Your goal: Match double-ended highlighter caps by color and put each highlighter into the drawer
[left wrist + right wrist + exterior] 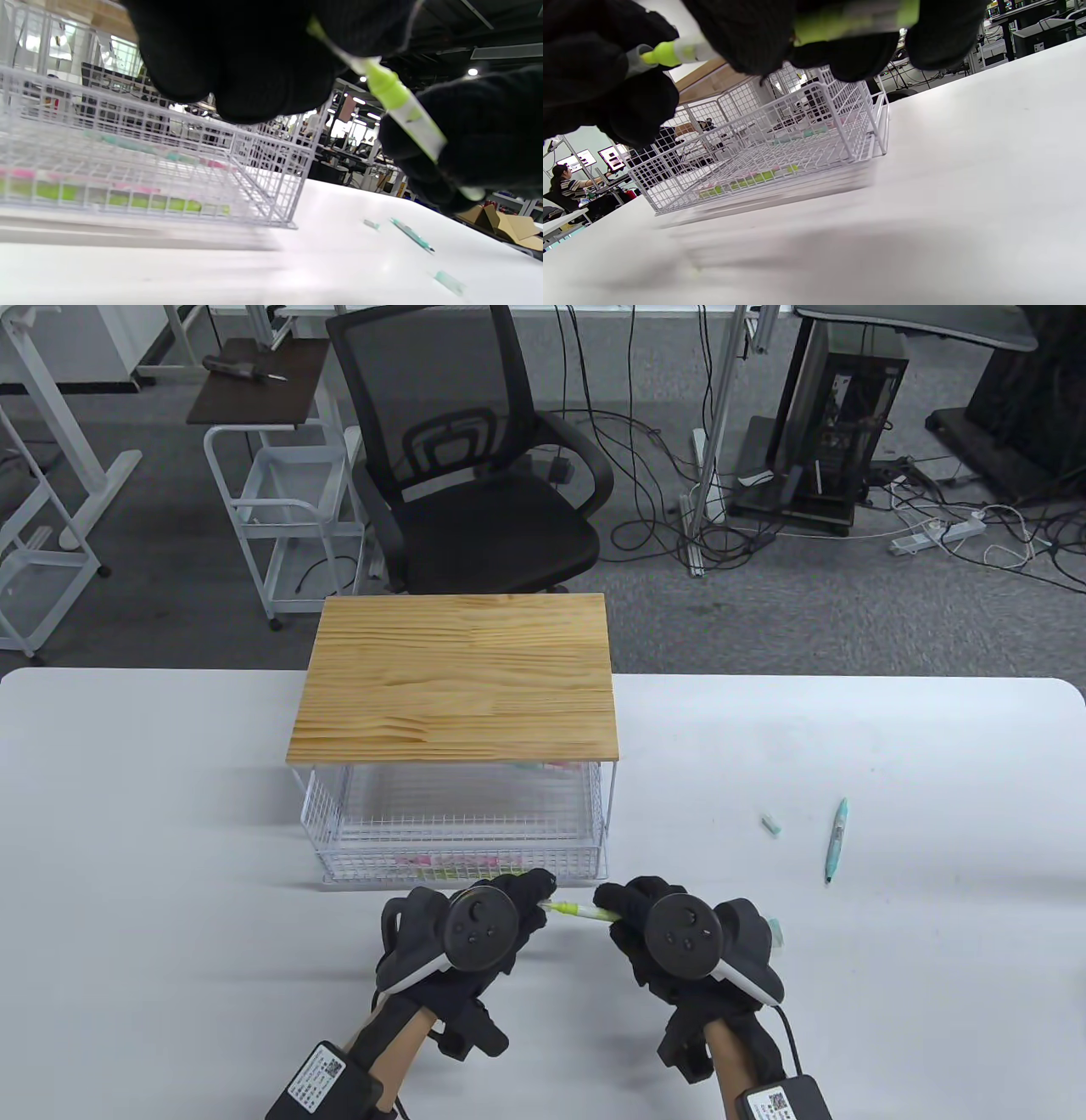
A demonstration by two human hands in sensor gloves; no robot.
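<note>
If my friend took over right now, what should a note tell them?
Left hand and right hand both grip the yellow-green double-ended highlighter, held in front of the white wire drawer.
Done: pink, green and teal highlighters already lie in the drawer.
Left: drawer this one, then the teal highlighter and small loose teal cap on the white table.
</note>
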